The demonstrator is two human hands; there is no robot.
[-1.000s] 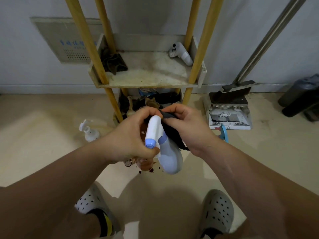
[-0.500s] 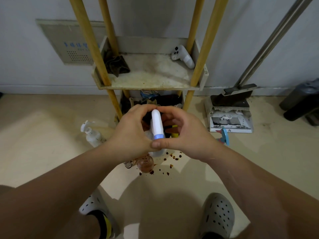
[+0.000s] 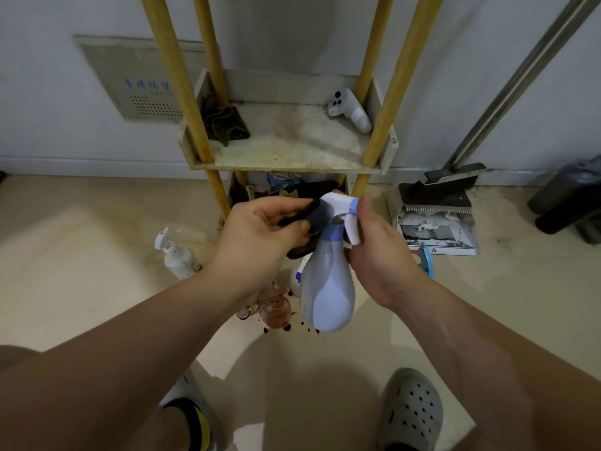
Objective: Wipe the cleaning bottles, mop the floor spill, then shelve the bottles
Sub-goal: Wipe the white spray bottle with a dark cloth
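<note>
Both hands are raised in front of us, above the smooth beige floor. The left hand has its fingers curled, thumb and fingertips pinching a dark cloth. The cloth is soft and crumpled, and pressed against the neck of the spray bottle. The right hand is closed round the bottle's white trigger head, thumb upright beside the blue nozzle tip, other fingers hidden behind the trigger. We note the spray bottle hangs in the air between the two hands, tilted, base toward us. Its body is pear-shaped, of pale translucent plastic, with a blue collar. Below it on the floor a small round amber bottle sits among scattered dark brown spill drops. A white pump bottle, speckled with dirt, stands on the floor to the left, well apart from the hands. Beyond the hands is the shelf, a pale tray, stained and grimy, carried on round yellow wooden posts. On it we see a crumpled dark rag at the back left and a smooth white game controller at the back right. The lower tier holds a jumble we cannot make out. Right of the shelf a dustpan with a toothed edge sits on the floor by the wall, and a metal pole slants up above it. A grey perforated clog shows at the bottom edge.
</note>
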